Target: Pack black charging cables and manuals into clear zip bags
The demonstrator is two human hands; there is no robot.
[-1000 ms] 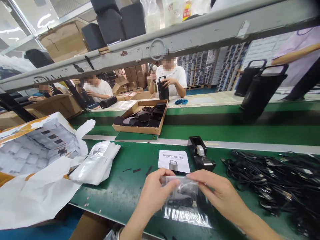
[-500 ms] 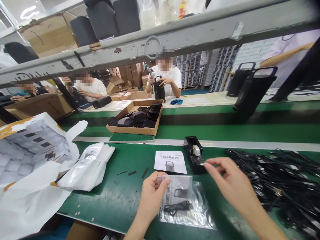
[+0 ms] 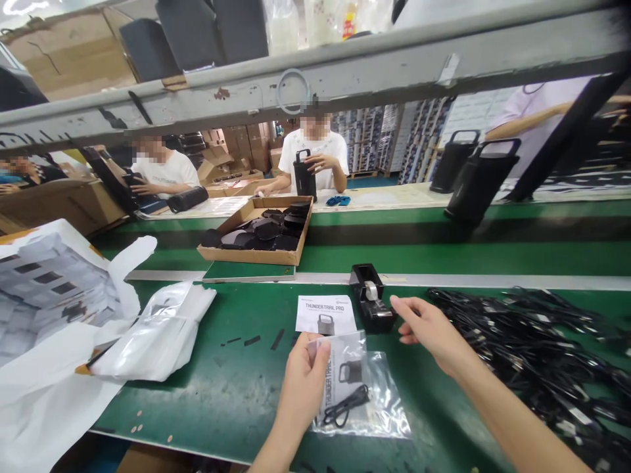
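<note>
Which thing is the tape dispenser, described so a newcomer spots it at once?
On the near green worktop, find the heap of black cables at the right. Between it and the printed white sheet sits the tape dispenser. Unlike either neighbour, it is a chunky black block holding a pale roll.

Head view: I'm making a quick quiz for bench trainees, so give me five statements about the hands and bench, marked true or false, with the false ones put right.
1. The left hand holds a clear bag with a black cable inside. True.
2. The cardboard tray holds dark pieces. True.
3. The right hand is inside that tray. False: it is beside the black tape dispenser.
4. The black tape dispenser stands left of the printed sheet. False: it stands to the right.
5. The cable heap lies on the person's right. True.
</note>
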